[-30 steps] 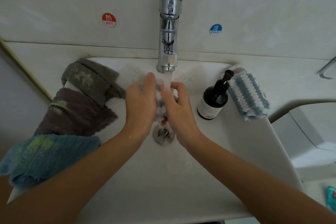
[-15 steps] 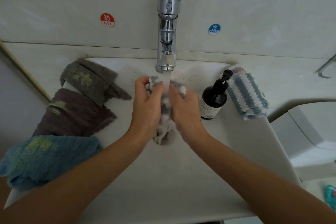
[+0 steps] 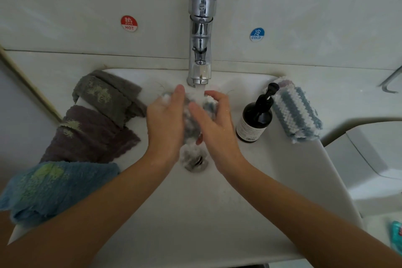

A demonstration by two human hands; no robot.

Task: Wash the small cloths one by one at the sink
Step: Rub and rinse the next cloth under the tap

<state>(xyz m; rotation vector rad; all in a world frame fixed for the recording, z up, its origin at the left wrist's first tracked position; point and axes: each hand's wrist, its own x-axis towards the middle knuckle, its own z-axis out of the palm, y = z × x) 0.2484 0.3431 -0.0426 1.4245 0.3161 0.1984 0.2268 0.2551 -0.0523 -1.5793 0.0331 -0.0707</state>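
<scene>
At the centre of the frame the left hand (image 3: 165,123) and right hand (image 3: 214,124) press a wet blue-and-white striped small cloth (image 3: 191,119) between them under the stream from the chrome tap (image 3: 201,39). Half a second ago the fingers were curled over the top of the cloth; now the left fingers lie straighter, reaching up toward the spout, while the right hand's grip curls round the cloth's far side. The cloth has slipped lower, its tail hanging just above the metal drain (image 3: 194,160).

The white ceramic sink (image 3: 195,213) fills the middle of the frame. On its left rim lie a grey terry cloth with greenish stains (image 3: 108,95), a dark purple-brown cloth (image 3: 91,135) and a blue terry cloth with green stains (image 3: 54,189), unmoved. At right centre stands a dark pump bottle with a white label (image 3: 254,119), and just beyond it a blue-and-white striped knitted cloth (image 3: 295,111) lies on the rim. On the pale wall behind, a round red HOT sticker (image 3: 129,23) sits upper left of the tap, a blue COLD sticker (image 3: 257,34) upper right.
</scene>
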